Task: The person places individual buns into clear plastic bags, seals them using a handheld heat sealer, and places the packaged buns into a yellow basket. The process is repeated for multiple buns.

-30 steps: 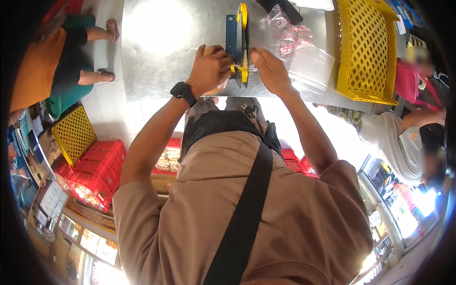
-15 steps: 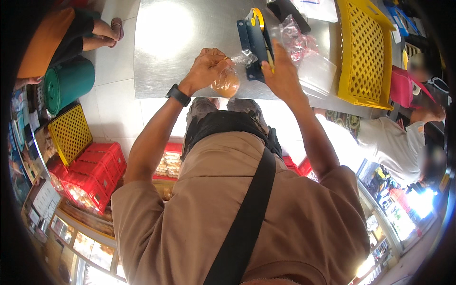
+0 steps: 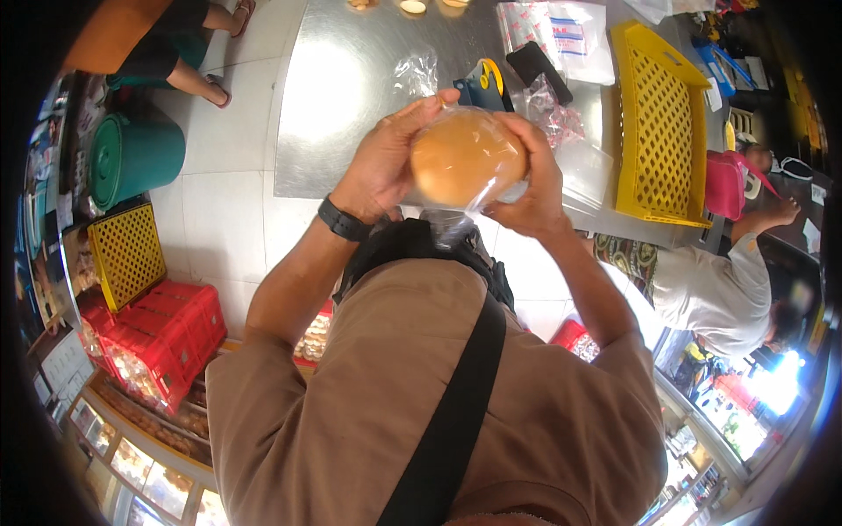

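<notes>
A round golden-brown bun (image 3: 469, 156) in a clear plastic bag is raised between my two hands, close above the table's near edge. My left hand (image 3: 386, 159) grips its left side, thumb near the top. Around its right side curl the fingers of my right hand (image 3: 537, 180). One twisted end of the bag (image 3: 416, 74) sticks up past my left thumb, and loose film hangs below the bun. Just behind stands a dark blue tape dispenser (image 3: 474, 90) with a yellow wheel, partly hidden by my hands and the bun.
On the steel table (image 3: 329, 114) lie a black flat case (image 3: 538, 72), crumpled printed plastic (image 3: 551, 110), clear bags (image 3: 583, 180) and a yellow crate (image 3: 662, 131). To the left are a green bin (image 3: 140, 162) and red crates (image 3: 171, 337). A co-worker (image 3: 710, 285) is at the right.
The bagged bun has come up and nearer, away from the dispenser. My right hand has left the dispenser and now holds the bun too. The view has shifted, showing more of the table's far side.
</notes>
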Action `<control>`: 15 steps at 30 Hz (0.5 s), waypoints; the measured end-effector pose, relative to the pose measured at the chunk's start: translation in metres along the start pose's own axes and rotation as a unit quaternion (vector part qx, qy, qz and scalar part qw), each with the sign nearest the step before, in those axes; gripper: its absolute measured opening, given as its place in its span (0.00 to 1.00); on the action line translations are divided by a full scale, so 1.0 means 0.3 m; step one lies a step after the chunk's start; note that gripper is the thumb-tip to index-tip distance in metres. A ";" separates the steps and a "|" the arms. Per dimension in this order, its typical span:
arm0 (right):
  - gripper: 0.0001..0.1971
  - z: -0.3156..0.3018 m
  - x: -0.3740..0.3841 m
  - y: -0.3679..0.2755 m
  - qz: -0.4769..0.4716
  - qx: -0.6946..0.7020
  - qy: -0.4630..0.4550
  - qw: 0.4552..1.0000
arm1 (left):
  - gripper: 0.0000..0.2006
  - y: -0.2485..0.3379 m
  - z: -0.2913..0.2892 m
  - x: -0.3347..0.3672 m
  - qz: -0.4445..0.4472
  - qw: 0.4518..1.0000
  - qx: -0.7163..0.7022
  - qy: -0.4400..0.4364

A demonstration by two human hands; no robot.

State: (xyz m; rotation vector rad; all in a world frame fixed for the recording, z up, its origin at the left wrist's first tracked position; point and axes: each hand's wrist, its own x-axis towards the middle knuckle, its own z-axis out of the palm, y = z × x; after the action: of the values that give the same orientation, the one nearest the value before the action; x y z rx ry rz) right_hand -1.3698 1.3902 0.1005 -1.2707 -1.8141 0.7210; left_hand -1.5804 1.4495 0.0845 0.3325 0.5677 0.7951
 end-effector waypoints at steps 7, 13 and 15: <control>0.40 -0.046 -0.048 -0.079 0.364 0.652 -0.030 0.664 | 0.11 0.021 0.018 -0.057 0.402 0.810 0.423 -0.059; 0.48 -0.149 -0.137 0.001 0.307 0.655 0.005 0.691 | 0.16 -0.004 0.228 -0.078 0.507 0.675 0.513 -0.155; 0.50 -0.141 -0.120 -0.066 0.250 0.529 0.055 0.809 | 0.19 -0.086 0.238 -0.049 0.510 0.687 0.502 -0.128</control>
State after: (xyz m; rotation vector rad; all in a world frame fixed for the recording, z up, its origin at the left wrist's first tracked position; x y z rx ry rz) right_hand -1.3368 1.3501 0.1287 -0.9235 -0.6649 1.6069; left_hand -1.5315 1.4163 0.1344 1.8900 0.4775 1.4139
